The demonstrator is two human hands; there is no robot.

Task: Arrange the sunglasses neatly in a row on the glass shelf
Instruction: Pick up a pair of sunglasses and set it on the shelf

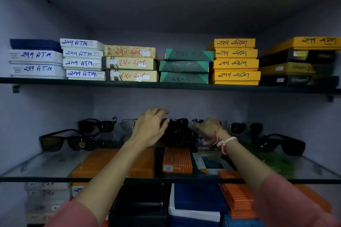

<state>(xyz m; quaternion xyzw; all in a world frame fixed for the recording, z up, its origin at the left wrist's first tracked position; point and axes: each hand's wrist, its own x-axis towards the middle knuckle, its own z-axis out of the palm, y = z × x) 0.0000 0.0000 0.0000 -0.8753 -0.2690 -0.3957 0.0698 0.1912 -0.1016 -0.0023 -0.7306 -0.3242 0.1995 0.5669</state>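
Observation:
Several sunglasses stand on the glass shelf (46, 164). My left hand (150, 127) grips the left side of a black pair (177, 127) at the shelf's middle back. My right hand (210, 129) is at that pair's right side, fingers curled; whether it holds the frame is hidden. A dark brown-lensed pair (62, 141) sits front left, a black pair (96, 125) behind it, then a thin wire-framed pair (128, 124). Right of my hands stand round dark lenses (246, 128) and a chunky black pair (282, 143).
The upper shelf (166, 85) carries stacks of labelled boxes: white, tan, green, yellow and black. Orange, blue and black boxes (177, 162) show through the glass from the shelf below. White cabinet walls close in left and right.

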